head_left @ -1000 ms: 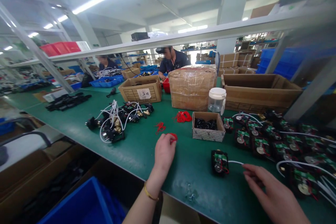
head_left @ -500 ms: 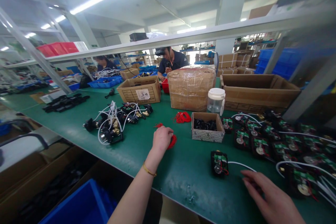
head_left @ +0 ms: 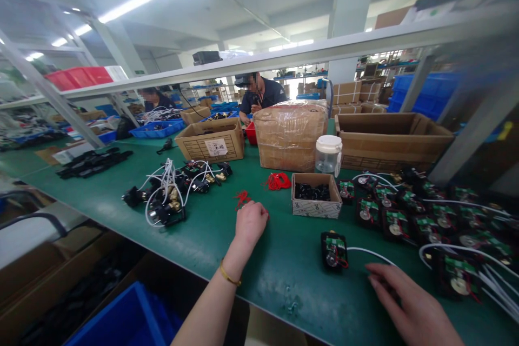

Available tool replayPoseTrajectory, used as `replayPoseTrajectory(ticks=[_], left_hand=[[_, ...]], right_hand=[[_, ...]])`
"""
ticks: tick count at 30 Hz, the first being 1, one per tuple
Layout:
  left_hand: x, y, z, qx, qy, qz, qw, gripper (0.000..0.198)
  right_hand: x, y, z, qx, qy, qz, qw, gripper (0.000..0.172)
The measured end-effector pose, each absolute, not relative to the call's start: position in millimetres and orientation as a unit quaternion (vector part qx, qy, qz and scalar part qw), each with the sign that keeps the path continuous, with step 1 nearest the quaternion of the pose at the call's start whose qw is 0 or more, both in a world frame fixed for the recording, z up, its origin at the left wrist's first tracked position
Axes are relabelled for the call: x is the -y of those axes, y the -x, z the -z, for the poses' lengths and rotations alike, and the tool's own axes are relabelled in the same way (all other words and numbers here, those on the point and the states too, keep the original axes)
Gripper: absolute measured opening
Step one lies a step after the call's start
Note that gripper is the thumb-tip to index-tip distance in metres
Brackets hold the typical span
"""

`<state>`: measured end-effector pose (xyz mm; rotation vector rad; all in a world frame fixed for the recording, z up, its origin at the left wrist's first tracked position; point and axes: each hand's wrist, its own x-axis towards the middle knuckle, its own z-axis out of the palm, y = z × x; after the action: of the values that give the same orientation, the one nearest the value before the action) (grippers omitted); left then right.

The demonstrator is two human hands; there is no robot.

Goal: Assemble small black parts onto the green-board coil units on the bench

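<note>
My left hand (head_left: 251,223), with a gold bangle on the wrist, is closed over a bundle of red wires (head_left: 242,198) on the green bench. The wire ends stick out past the knuckles; the rest is hidden under the palm. My right hand (head_left: 409,297) lies low at the right, thumb and fingers apart, with nothing visible in it. Just above its fingertips runs the white tube of a black unit with a green circuit board (head_left: 334,251). That unit sits alone between my hands. Another bunch of red wires (head_left: 278,180) lies farther back.
A small box of black parts (head_left: 317,206) stands ahead, near a lidded clear jar (head_left: 328,154). Several similar units (head_left: 395,223) crowd the right. White-tubed brass assemblies (head_left: 172,200) lie left. Cartons (head_left: 290,135) line the back. Two co-workers sit beyond. Below is a blue bin (head_left: 121,319).
My left hand has turned slightly and now covers the red coil that showed at its right side. My right hand has hardly moved. The whole view has shifted a little.
</note>
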<state>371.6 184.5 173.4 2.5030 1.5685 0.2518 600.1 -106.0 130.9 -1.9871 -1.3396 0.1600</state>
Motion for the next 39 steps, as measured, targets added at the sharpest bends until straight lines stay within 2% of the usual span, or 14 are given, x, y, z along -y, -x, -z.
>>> replayPoseTrajectory(ticks=[9, 16, 25, 32, 39], left_hand=[[-183.3, -375.6, -172.3, -0.535, -0.834, -0.096, 0.097, 0.008], [-189.4, -367.5, -170.1, -0.551, -0.817, -0.114, 0.124, 0.016], [-186.2, -372.7, -164.8, -0.539, -0.812, -0.154, 0.161, 0.005], [-193.4, -353.5, -170.3, -0.540, -0.756, -0.254, 0.269, 0.010], [-199.0, -330.8, -174.2, -0.528, -0.668, -0.332, 0.405, 0.023]], right_hand=[[106.9, -598.3, -128.0, 0.533, 0.763, -0.059, 0.360, 0.033], [110.4, -600.2, -128.8, 0.533, 0.766, -0.051, 0.355, 0.032], [107.6, -592.0, -130.8, 0.541, 0.757, -0.047, 0.363, 0.033], [114.2, -590.1, -136.3, 0.551, 0.755, -0.027, 0.353, 0.030], [101.6, -552.0, -165.4, 0.614, 0.692, -0.010, 0.379, 0.024]])
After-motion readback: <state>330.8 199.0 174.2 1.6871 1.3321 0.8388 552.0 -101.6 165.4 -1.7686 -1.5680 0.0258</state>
